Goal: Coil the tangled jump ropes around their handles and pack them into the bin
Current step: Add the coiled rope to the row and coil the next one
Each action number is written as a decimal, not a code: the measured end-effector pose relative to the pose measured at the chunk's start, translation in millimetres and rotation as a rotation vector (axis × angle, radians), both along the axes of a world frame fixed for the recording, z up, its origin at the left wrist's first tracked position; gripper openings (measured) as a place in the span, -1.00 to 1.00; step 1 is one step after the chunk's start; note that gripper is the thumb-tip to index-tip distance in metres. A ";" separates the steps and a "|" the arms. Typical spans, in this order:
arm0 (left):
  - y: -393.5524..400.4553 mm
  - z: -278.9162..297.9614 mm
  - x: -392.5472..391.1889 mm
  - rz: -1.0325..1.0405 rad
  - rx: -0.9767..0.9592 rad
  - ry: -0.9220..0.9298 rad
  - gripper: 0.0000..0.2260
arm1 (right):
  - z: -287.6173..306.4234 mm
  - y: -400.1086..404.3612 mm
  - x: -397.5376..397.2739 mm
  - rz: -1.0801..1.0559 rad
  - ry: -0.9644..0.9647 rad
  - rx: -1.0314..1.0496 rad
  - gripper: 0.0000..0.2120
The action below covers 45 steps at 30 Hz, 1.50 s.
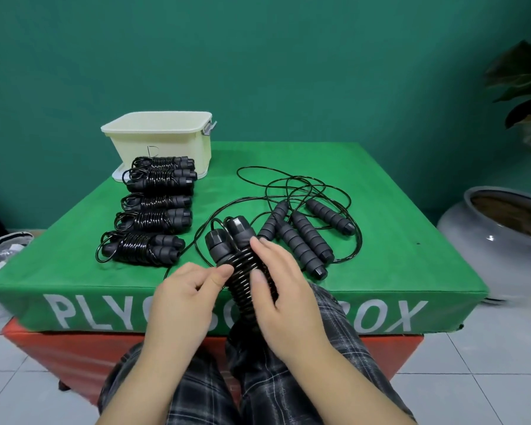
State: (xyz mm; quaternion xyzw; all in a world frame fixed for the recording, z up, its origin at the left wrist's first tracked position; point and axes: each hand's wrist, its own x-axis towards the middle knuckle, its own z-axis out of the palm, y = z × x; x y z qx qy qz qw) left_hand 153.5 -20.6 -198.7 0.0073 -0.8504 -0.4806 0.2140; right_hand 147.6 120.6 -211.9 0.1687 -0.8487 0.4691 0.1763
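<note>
You had both hands, left hand and right hand, clamped on the half-coiled jump rope, its springy cord likely to unwind toward twelve o'clock unless pinched at the last turn.

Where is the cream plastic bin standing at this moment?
In the head view, the cream plastic bin stands at the far left corner of the green padded box, just behind the row of coiled black jump ropes.

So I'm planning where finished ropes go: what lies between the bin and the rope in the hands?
The head view shows a column of coiled ropes between the bin and the held rope.
</note>
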 end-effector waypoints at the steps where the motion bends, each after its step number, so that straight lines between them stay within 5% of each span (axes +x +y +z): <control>1: -1.3 0.5 0.3 0.010 -0.111 0.046 -0.70 | -1.0 -2.0 1.9 -0.008 -0.013 0.072 -0.39; 4: -0.6 3.2 1.2 0.036 -0.356 0.104 -0.57 | -4.3 -8.1 4.4 -0.037 0.001 0.170 -0.16; 10: -5.0 8.6 0.2 -0.025 -0.397 0.127 -0.52 | -2.7 -4.2 3.2 0.006 -0.017 0.094 -0.31; 19: -21.3 3.8 -3.7 -0.282 -0.228 0.062 -0.85 | -3.3 1.1 1.4 0.039 -0.097 -0.154 -0.49; 22: -27.9 4.8 -2.8 -0.311 -0.104 -0.001 -0.71 | 3.1 2.7 3.4 0.069 -0.218 -0.233 -0.36; 28: -24.0 -16.1 -12.7 -0.252 0.257 -0.124 -0.92 | 4.0 3.2 2.9 0.078 -0.290 -0.285 -0.41; 32: -19.3 -29.2 -10.6 -0.363 0.423 -0.165 -0.39 | 3.0 7.1 -0.5 0.156 -0.336 -0.338 -0.33; 34: -18.2 -31.6 -9.5 -0.388 0.503 -0.192 -0.31 | 2.7 7.8 -1.7 0.194 -0.349 -0.320 -0.37; 38: -9.8 -21.0 -6.8 -0.361 0.512 -0.202 -0.39 | 2.0 1.9 -0.2 0.199 -0.426 -0.224 -0.55; 40: -2.9 -12.2 -5.2 -0.293 0.468 -0.166 -0.49 | 4.0 -3.2 2.8 0.181 -0.407 -0.153 -0.48; 42: 2.9 -5.7 -5.5 -0.174 0.350 -0.143 -0.78 | 8.5 -5.0 5.1 0.132 -0.330 -0.040 -0.44; 45: 6.0 -7.9 -7.2 -0.080 0.086 -0.099 -0.92 | 15.2 -6.3 8.9 0.053 -0.263 0.052 -0.44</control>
